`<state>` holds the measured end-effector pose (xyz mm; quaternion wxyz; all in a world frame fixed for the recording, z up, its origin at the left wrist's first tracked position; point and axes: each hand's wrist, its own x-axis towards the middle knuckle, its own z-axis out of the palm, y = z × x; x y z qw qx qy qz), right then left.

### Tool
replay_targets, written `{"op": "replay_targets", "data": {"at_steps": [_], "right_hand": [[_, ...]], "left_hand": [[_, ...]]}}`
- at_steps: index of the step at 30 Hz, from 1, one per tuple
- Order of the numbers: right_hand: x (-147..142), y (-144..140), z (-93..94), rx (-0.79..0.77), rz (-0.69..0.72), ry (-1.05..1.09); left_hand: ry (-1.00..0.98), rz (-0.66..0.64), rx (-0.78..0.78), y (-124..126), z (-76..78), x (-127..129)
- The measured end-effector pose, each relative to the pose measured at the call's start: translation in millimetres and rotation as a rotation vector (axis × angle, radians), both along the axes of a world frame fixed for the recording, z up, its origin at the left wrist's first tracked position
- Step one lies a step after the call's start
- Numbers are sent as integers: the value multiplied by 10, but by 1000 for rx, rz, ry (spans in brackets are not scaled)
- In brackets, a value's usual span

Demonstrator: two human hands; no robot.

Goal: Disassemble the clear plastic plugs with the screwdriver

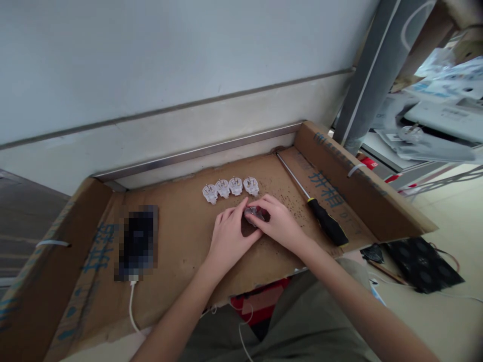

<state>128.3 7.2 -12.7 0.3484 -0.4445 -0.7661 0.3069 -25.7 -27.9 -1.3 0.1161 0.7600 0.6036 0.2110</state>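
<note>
My left hand (229, 232) and my right hand (281, 221) meet over the middle of the cardboard. Between their fingertips is a small translucent plug (253, 215), partly hidden by the fingers. The right thumb and fingers pinch it from the right; the left fingers curve round its left side, with the left thumb below. Just beyond the hands, several clear plugs stand in a row with metal pins up, among them a leftmost plug (210, 193) and a rightmost plug (251, 186). A long screwdriver (327, 221) with a black and yellow handle lies to the right.
The cardboard tray (177, 251) has raised sides and small specks scattered near the screwdriver. A pixelated phone (139, 241) with a white cable (131, 304) lies on the left. A pale panel rises behind. At lower right are black fans (418, 264); bagged items (441, 125) sit at upper right.
</note>
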Motion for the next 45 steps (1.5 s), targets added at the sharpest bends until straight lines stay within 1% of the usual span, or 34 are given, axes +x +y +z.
{"op": "replay_targets", "data": {"at_steps": [3, 5, 7, 8, 9, 10, 11, 13, 14, 15, 16, 17, 19, 22, 25, 29, 31, 35, 39, 43, 45], "right_hand": [[-9, 4, -4, -20, 16, -4], [-14, 8, 4, -29, 20, -6], [-19, 10, 22, -33, 21, -15], [-20, 10, 33, -33, 20, -23], [-21, 10, 44, -31, 17, -31], [-21, 10, 53, -30, 14, -37], [-20, 11, 59, -30, 11, -43], [-18, 15, 61, -34, 9, -46], [-16, 17, 57, -39, 10, -45], [-15, 19, 52, -44, 12, -42], [-14, 20, 45, -49, 14, -37], [-13, 21, 38, -53, 15, -32], [-12, 21, 30, -56, 16, -24], [-11, 19, 28, -48, 14, -12], [-11, 15, 30, -40, 10, -4], [-14, 11, 26, -31, 10, 6], [-16, 10, 24, -28, 13, 12], [-16, 11, 20, -25, 13, 20], [-13, 10, 10, -22, 12, 25], [-10, 8, 4, -22, 7, 24], [-9, 6, 5, -23, 8, 23]], "left_hand": [[51, 17, 18, -19, 65, 8], [85, -6, 72, -80, 150, -68], [112, 22, 178, -200, 248, -273], [124, 89, 249, -281, 288, -430], [119, 206, 329, -371, 315, -617], [105, 354, 394, -465, 325, -825], [76, 497, 425, -560, 317, -1041], [-32, 846, 355, -729, 251, -1435], [-151, 969, 271, -797, 203, -1588], [-285, 1037, 187, -851, 153, -1703], [-387, 1074, 105, -890, 106, -1778], [-468, 1074, 54, -918, 66, -1819], [-540, 1045, 37, -947, 7, -1830], [-511, 994, 77, -963, -44, -1803], [-481, 1001, 99, -967, -76, -1851], [-594, 1120, 251, -902, -45, -1989], [-613, 1137, 234, -835, 2, -2024], [-631, 1091, 120, -715, 83, -1998], [-650, 1103, 113, -690, 83, -1978], [-630, 1031, 116, -705, 39, -1993], [-626, 1031, 121, -707, 33, -1993]]}}
